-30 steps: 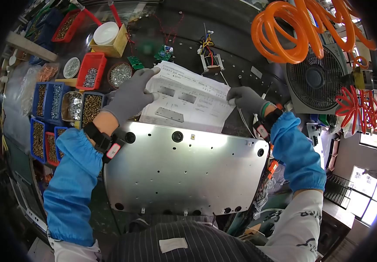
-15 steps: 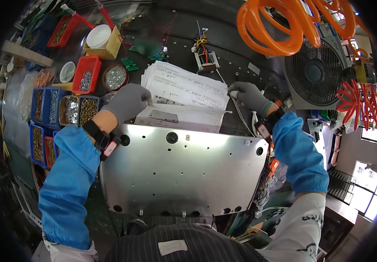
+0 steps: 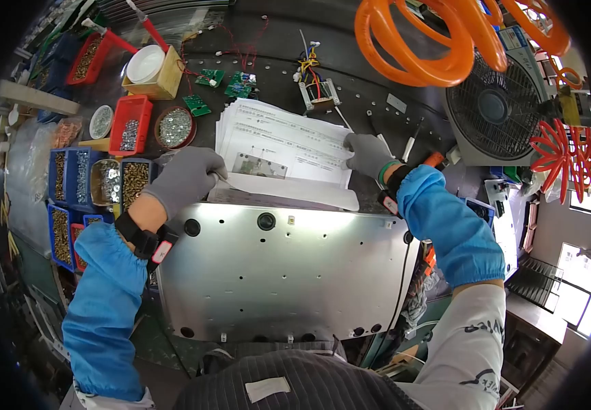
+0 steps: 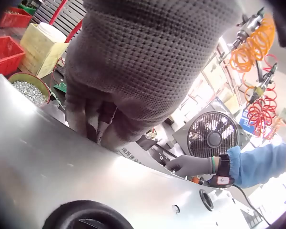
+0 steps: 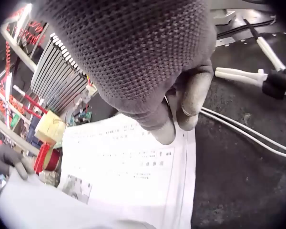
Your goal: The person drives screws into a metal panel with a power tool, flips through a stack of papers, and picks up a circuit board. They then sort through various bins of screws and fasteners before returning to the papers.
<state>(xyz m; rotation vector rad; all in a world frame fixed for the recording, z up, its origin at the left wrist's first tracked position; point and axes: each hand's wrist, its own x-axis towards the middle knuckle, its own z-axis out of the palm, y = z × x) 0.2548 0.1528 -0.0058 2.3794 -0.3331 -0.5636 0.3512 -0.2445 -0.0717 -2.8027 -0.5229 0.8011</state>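
Note:
A stack of printed sheets (image 3: 309,133) lies beyond a silvery metal panel (image 3: 288,273) with black round grommets. My gloved left hand (image 3: 187,179) pinches the left edge of a top sheet (image 3: 288,191), which is folded over toward the panel. In the left wrist view the left hand (image 4: 138,67) hides most of the paper behind it. At the stack's right edge is my gloved right hand (image 3: 369,156). In the right wrist view the right hand (image 5: 148,71) has thumb and forefinger curled close together on the paper's edge, pinching it.
Bins of screws (image 3: 70,171) and a red bin (image 3: 131,123) stand at the left. Green circuit boards (image 3: 197,104) and a wired part (image 3: 319,92) lie at the back. A fan (image 3: 493,106) and a hanging orange coiled hose (image 3: 418,48) are at the right.
The left hand has drawn the top sheet down toward the panel, uncovering the printed page beneath. My right hand left the paper's edge, then moved left back onto it.

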